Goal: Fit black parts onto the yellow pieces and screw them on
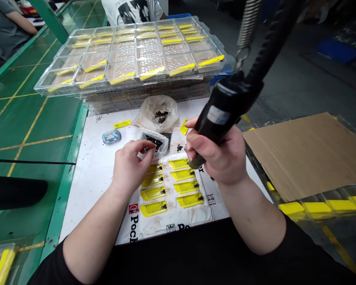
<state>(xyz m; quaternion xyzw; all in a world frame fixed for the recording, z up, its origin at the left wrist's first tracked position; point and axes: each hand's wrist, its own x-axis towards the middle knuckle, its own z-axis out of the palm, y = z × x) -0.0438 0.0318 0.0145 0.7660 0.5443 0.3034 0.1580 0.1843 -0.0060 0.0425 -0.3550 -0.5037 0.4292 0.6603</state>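
Nr "Pock" print on white sheet [178, 215], L hand [132, 164] pinching, R hand [219, 152] round driver [222, 107].

A factory or assembly workshop is showing here: a corded power driver [218, 113] is hanging from a spring [247, 29], clear compartment trays [127, 57] are holding rows of yellow parts [152, 73], and a yellow-lined green surface [26, 114] is running alongside. The dim background is possibly more work floor [281, 95].

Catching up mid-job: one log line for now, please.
left hand at front bag | right hand gripping driver | yellow pieces in two columns | tray behind rear bag
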